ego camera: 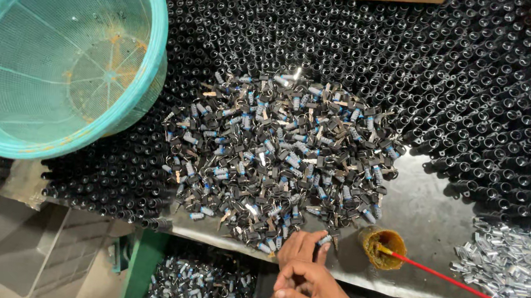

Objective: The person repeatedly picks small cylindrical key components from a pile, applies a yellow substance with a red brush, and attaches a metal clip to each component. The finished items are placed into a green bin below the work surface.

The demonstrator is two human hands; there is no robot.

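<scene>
Dim overhead light, glints on metal, corners perhaps slightly soft.

place: small assembly workshop / factory bench
bench: bare metal worktop (423, 210) carrying stacked black tubes (483, 71)
parts: heap of small black/blue pieces (277, 156), silver clips (513, 263) lying w/ it
grease: pot (383, 247) w/ red stick (449, 280) sitting nearby
bin: teal mesh basket (153, 66) resting on tubes

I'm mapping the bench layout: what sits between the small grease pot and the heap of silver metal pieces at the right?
In the head view, only the red-handled brush crosses that stretch, running from the grease pot toward the silver pieces; otherwise bare metal table.
</scene>
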